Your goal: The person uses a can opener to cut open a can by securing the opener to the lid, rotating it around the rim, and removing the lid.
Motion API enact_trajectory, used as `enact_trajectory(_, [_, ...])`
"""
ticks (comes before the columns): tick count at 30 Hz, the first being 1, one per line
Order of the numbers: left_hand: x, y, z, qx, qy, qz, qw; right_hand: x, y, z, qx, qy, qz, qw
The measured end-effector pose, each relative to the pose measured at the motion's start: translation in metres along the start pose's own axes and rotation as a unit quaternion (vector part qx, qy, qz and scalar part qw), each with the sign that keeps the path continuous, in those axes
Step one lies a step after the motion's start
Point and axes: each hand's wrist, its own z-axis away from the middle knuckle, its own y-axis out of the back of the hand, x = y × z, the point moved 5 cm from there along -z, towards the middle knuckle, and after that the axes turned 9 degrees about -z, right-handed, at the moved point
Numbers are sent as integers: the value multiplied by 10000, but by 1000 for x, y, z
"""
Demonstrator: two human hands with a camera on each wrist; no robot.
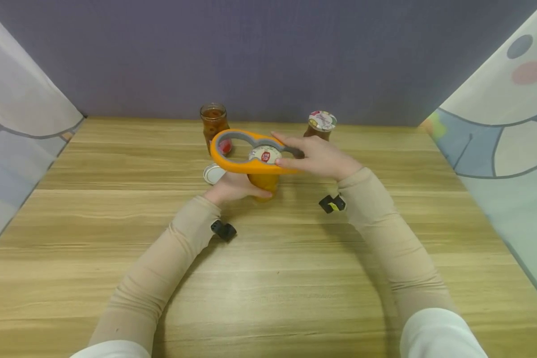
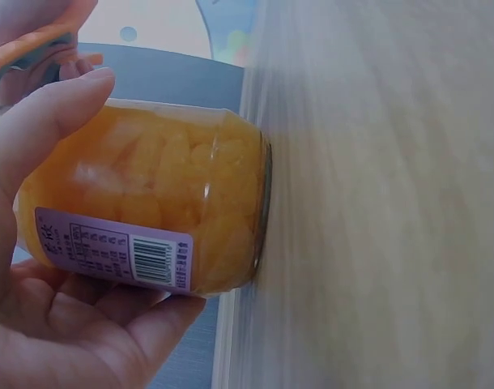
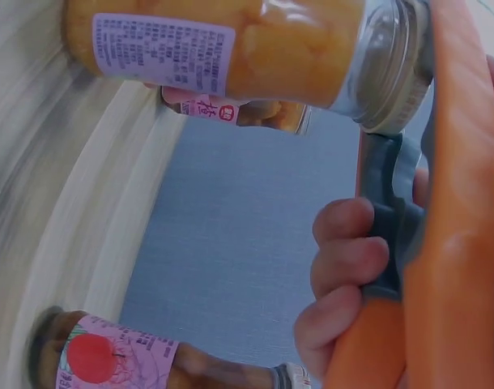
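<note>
Open jar beyond left hand fingers, loose lid just beside them; left fingers wrapped round orange fruit jar, upright; orange opener around jar's cap, contact hard to judge; right hand fingers curled on opener's right end, lidded jar just beyond them

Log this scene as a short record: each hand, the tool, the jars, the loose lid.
left hand: holds the yellow-orange jar by its side
right hand: grips the opener
tool: orange-and-grey opener, at the held jar's lid, which shows through its opening
held jar: upright, lid on
back-left jar: upright, no lid on
back-right jar: upright, lid on, partly hidden
loose lid: on the table, beside the left hand
</note>
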Motion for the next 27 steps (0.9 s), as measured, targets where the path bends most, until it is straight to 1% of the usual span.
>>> enact_trajectory(4, [1, 1, 0, 47, 13, 13, 10000, -1, 2, -2, -29, 22, -281, 9996])
enact_trajectory(7, [2, 1, 1, 75, 34, 36, 10000, -2, 4, -3, -117, -93, -410, 9990])
enact_trajectory(9, [3, 1, 1, 85, 53, 54, 9999, -2, 6, -4, -188, -242, -445, 9985])
enact_trajectory(13, [5, 0, 1, 40, 98, 81, 9999, -4, 10, -4, -375, -512, -253, 9977])
enact_trajectory(16, [6, -1, 1, -1, 112, 108, 9999, -4, 11, -4, -571, -625, -80, 9964])
enact_trajectory(22, [6, -2, 1, 10, 140, 21, 9999, -5, 14, -7, -973, -957, 259, 9903])
enact_trajectory(27, [11, -3, 0, -9, 4, -107, 9999, -9, 17, -7, -1187, -1203, 372, 9849])
